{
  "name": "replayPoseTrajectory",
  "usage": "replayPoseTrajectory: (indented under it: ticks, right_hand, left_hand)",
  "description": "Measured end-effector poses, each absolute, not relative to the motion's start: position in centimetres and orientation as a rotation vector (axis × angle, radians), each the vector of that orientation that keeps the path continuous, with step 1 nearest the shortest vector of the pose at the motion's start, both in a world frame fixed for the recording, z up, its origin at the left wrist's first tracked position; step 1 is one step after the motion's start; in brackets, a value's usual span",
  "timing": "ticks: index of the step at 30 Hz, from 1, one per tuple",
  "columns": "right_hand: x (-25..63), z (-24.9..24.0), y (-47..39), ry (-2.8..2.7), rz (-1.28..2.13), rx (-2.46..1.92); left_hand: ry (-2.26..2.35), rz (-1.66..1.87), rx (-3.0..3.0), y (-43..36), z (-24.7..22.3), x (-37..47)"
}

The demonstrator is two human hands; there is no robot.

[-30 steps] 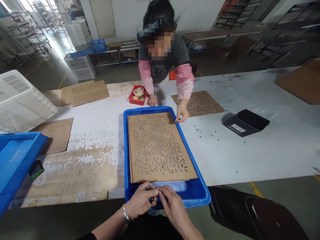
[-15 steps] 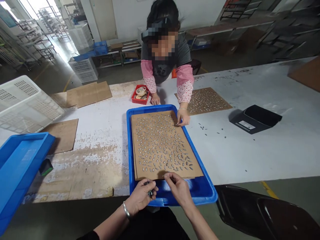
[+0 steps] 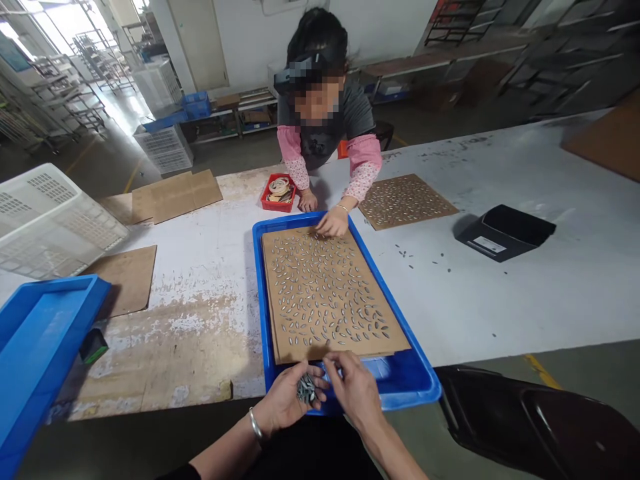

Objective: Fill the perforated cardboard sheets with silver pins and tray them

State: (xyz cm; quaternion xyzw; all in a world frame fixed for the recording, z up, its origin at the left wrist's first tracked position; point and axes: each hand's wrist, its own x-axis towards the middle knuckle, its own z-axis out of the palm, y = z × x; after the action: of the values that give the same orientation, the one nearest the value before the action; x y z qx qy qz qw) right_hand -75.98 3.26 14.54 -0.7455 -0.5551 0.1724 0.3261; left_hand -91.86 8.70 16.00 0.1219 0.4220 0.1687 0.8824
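My left hand (image 3: pixel 280 399) is cupped palm up around a small heap of grey, pointed oval pieces (image 3: pixel 306 389). Right beside it, at the near edge of the sheet, my right hand (image 3: pixel 356 388) has thumb and fingers pinched together; whatever is between the tips is too small to make out. A cardboard sheet (image 3: pixel 295 353), dotted with many similar pieces, lies in a blue tray (image 3: pixel 259 293). Across the table, one hand of a co-worker (image 3: pixel 334 221) is over the sheet's far edge, and the other (image 3: pixel 307 201) rests on the table.
On the right are another dotted cardboard sheet (image 3: pixel 407 202), a black open box (image 3: pixel 505 233) and some scattered pieces. A red box (image 3: pixel 278 203) stands beyond the tray. Leftward are a white crate (image 3: pixel 65 223), a blue tray (image 3: pixel 45 347) and plain cardboard (image 3: pixel 131 277). A dark chair (image 3: pixel 540 433) is at near right.
My left hand has turned and opened more, showing the heap in its palm. My right hand has drawn back slightly from the sheet. The co-worker's hand moved from the tray's right rim to the sheet's far edge.
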Motion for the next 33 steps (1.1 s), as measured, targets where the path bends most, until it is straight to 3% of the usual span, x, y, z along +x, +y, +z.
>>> replayPoseTrajectory:
  ticks: [5,14,24,33]
  right_hand:
    - [-78.7,16.3,0.6,-1.821,0.333,-1.918]
    - [-77.8,17.5,1.9,-1.586,0.692,-1.843]
    - [-78.9,17.0,2.1,-1.793,0.557,-1.857]
    - [-78.1,17.9,2.4,-1.594,0.639,-1.806]
  left_hand:
    - [0.907,0.291,0.258,8.4,15.9,-90.7]
    - [0.909,0.303,0.355,8.4,15.7,-91.2]
    - [0.88,0.346,0.39,8.6,15.8,-92.0]
    - [0.891,0.336,0.377,8.5,16.4,-91.4]
